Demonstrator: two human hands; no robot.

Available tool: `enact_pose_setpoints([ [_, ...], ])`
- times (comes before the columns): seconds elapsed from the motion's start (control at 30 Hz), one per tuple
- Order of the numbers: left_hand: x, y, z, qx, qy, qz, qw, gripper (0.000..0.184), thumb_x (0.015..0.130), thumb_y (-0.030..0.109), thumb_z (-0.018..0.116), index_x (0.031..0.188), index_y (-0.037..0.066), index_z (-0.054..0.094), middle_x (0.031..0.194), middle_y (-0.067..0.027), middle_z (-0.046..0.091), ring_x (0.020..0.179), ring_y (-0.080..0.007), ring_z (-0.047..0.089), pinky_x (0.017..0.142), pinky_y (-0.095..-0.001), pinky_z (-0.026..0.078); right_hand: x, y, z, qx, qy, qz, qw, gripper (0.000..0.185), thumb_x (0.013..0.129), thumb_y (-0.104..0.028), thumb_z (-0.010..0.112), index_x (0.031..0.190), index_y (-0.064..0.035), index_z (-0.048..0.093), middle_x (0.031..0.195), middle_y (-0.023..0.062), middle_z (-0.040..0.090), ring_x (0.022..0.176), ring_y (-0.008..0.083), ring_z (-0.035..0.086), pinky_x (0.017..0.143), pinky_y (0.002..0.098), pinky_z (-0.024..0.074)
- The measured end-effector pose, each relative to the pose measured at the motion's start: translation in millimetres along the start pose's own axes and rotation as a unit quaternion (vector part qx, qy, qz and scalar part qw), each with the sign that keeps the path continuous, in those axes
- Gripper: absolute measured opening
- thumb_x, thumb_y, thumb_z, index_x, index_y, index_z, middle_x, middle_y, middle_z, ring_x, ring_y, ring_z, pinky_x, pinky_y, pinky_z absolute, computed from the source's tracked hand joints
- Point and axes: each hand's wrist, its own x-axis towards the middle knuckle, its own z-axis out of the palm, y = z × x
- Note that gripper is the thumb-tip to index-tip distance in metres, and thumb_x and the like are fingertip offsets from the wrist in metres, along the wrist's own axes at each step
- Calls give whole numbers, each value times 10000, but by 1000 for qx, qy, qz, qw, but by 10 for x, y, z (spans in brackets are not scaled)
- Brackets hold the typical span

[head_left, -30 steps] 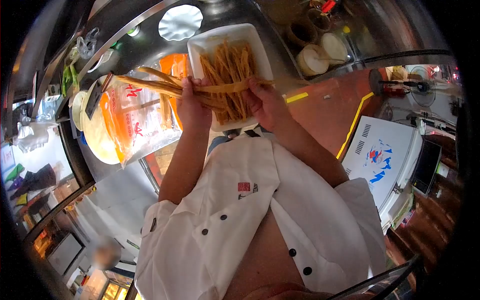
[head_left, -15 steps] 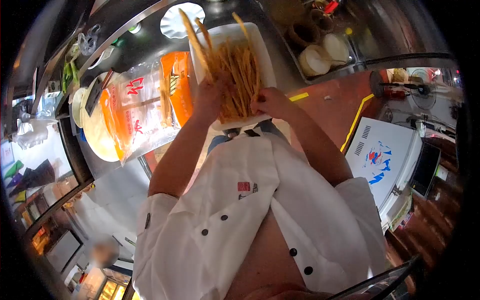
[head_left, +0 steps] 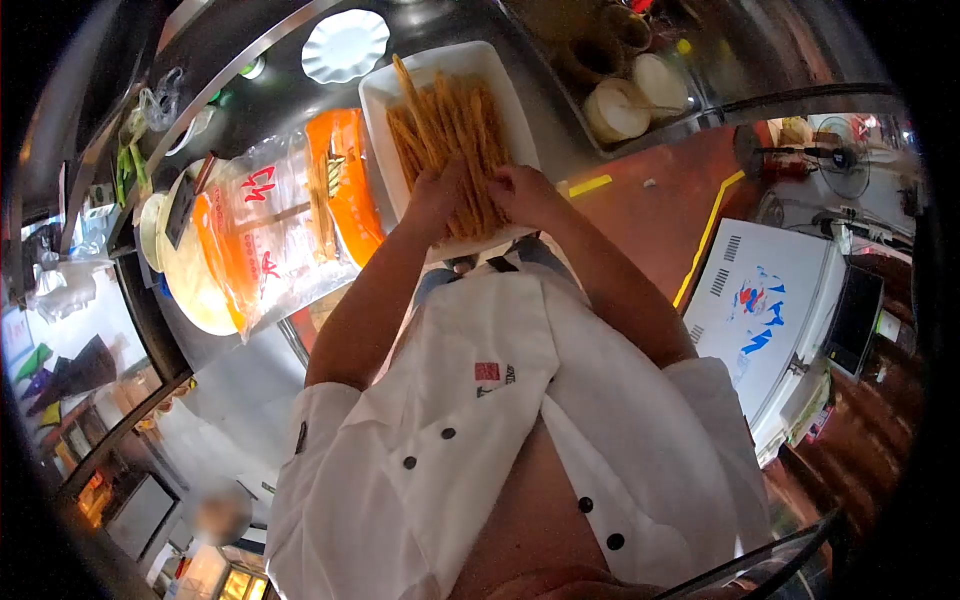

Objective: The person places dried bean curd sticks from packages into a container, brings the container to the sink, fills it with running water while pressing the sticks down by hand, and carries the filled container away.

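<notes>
A white rectangular tray [head_left: 522, 140] stands on the dark metal counter, holding many long tan-brown sticks [head_left: 465, 115]. My left hand [head_left: 438, 197] is closed round some sticks over the tray's near part, their tips pointing to the far side. Beside it, my right hand [head_left: 522, 196] is closed at the near right of the pile, and what its fingers hold, if anything, is hidden. Left of the tray lies a clear and orange plastic bag [head_left: 285, 205] with red print and a few sticks showing through.
A white scalloped plate [head_left: 345, 46] is on the counter behind the tray. Round containers [head_left: 617, 110] stand at the back right. A white box with blue print [head_left: 762, 305] and a fan [head_left: 842, 158] are at the right. A blurred person [head_left: 222, 515] is at the lower left.
The sticks in my left hand, first stretched leftward across the bag, have swung round and come down over the pile in the tray. My right hand has let go of their end.
</notes>
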Motion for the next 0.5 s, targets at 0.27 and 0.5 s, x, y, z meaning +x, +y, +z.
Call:
enact_pose_setpoints([
  [0.27, -426, 452, -16, -151, -82, 27, 985, 488, 1028, 423, 498, 1285, 11, 545, 1163, -121, 600, 1057, -197, 598, 928, -324, 515, -13, -609, -155, 261, -211, 28, 941, 320, 920, -355, 707, 975, -41, 702, 738, 24, 608, 657, 99, 541, 600, 259, 460],
  [0.5, -359, 175, -201, -205, -88, 62, 973, 401, 1020, 339, 543, 1235, 1, 569, 1079, -90, 608, 990, -161, 604, 868, -291, 515, -100, -752, -234, 214, -144, 35, 966, 325, 907, -335, 721, 974, -18, 702, 776, 23, 631, 665, 103, 554, 604, 264, 457],
])
